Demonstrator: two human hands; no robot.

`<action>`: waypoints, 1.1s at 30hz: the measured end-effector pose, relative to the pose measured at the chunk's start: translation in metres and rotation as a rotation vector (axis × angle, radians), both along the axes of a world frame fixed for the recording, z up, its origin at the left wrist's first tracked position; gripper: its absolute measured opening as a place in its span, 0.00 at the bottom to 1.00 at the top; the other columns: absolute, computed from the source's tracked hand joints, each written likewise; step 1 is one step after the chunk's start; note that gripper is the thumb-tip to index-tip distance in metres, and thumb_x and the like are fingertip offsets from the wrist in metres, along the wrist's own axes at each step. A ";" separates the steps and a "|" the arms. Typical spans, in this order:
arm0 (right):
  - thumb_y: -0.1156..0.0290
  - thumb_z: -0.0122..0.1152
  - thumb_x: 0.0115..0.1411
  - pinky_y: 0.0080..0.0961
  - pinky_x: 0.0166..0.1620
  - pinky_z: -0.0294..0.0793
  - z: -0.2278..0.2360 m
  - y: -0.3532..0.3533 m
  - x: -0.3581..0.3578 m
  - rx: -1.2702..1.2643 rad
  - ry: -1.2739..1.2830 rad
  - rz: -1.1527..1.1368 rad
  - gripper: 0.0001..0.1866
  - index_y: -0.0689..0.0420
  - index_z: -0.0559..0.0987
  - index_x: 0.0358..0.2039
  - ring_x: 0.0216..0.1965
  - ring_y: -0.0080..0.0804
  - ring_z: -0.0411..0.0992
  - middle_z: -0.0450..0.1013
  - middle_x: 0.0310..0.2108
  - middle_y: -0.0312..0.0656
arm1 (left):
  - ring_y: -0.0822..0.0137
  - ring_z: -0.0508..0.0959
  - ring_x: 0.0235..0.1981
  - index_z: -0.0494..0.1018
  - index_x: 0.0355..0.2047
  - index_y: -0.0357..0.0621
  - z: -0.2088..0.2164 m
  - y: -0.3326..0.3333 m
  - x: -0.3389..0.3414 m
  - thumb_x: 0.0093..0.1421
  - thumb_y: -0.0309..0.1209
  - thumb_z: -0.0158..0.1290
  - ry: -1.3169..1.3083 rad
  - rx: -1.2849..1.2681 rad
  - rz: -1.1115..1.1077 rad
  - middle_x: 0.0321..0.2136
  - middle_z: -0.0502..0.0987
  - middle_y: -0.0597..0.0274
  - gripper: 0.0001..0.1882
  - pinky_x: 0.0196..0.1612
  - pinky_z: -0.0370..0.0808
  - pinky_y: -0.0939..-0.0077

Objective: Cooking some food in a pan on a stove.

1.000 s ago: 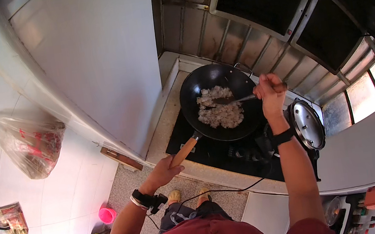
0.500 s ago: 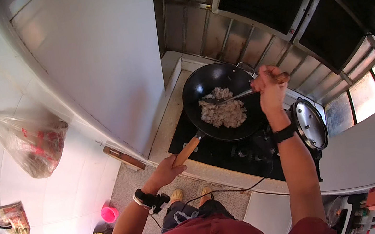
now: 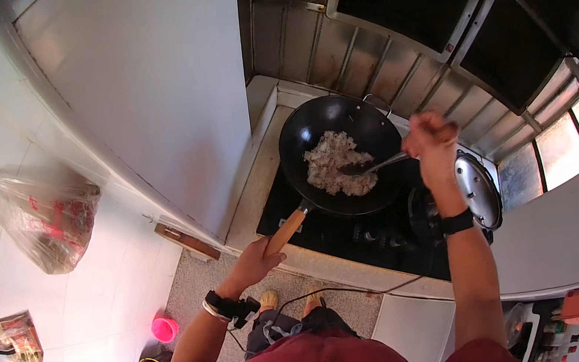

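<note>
A black wok (image 3: 310, 118) sits on the stove, with a clumped heap of pale cooked rice (image 3: 335, 159) in it. My left hand (image 3: 253, 265) is closed round its wooden handle (image 3: 287, 231), toward the near left. Over the right side of the wok, my right hand (image 3: 435, 140) grips a metal spatula (image 3: 390, 161) by its handle, which the fingers mostly cover. The spatula's dark head is partly in the near right part of the rice. Motion slightly blurs the right hand.
Right of the wok stands a pot with a shiny lid (image 3: 476, 190), close to my right wrist. The black stove top (image 3: 343, 237) has knobs near its front. A white cabinet side (image 3: 159, 110) rises at left. A dark cable (image 3: 343, 291) crosses before me.
The spatula's head has moved right and nearer through the rice, heaping it differently. My right hand has shifted slightly right and nearer. The left hand still holds the wok handle.
</note>
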State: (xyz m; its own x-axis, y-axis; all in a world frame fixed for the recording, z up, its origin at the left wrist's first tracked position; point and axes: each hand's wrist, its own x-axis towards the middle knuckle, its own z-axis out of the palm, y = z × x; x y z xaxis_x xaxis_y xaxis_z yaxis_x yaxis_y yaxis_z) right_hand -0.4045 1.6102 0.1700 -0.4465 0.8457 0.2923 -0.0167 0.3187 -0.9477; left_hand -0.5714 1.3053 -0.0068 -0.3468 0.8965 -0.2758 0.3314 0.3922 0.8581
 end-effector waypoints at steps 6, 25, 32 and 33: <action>0.69 0.58 0.61 0.25 0.25 0.66 0.003 0.007 0.011 0.014 0.103 0.034 0.11 0.60 0.72 0.25 0.15 0.21 0.59 0.60 0.12 0.32 | 0.60 0.74 0.28 0.70 0.37 0.33 0.021 0.005 0.005 0.55 0.37 0.58 -0.094 0.011 0.009 0.24 0.73 0.49 0.19 0.33 0.69 0.66; 0.70 0.57 0.63 0.21 0.26 0.63 0.036 0.000 0.007 0.017 0.106 0.460 0.10 0.59 0.72 0.26 0.17 0.18 0.58 0.62 0.16 0.31 | 0.68 0.73 0.26 0.70 0.39 0.34 0.005 0.002 0.001 0.58 0.37 0.58 -0.051 -0.037 0.016 0.25 0.74 0.58 0.18 0.30 0.70 0.71; 0.71 0.55 0.64 0.28 0.29 0.64 -0.022 -0.016 0.025 -0.309 0.401 0.175 0.08 0.56 0.68 0.28 0.16 0.23 0.56 0.54 0.13 0.31 | 0.65 0.74 0.28 0.70 0.38 0.34 -0.003 0.000 0.001 0.57 0.37 0.58 -0.054 0.002 0.018 0.25 0.74 0.54 0.18 0.32 0.70 0.69; 0.71 0.55 0.64 0.28 0.29 0.64 -0.044 -0.008 0.022 -0.228 0.458 0.190 0.08 0.57 0.68 0.29 0.16 0.24 0.56 0.55 0.13 0.32 | 0.61 0.75 0.29 0.69 0.36 0.34 -0.002 0.005 0.003 0.56 0.38 0.58 -0.061 0.025 0.010 0.25 0.74 0.50 0.18 0.34 0.70 0.67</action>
State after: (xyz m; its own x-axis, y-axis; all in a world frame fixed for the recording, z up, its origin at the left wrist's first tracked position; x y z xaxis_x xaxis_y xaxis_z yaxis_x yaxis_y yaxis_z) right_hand -0.3823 1.6018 0.1262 -0.4675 0.8273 0.3115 -0.4815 0.0573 -0.8746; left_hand -0.5681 1.3100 -0.0085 -0.3390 0.9000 -0.2740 0.2747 0.3733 0.8861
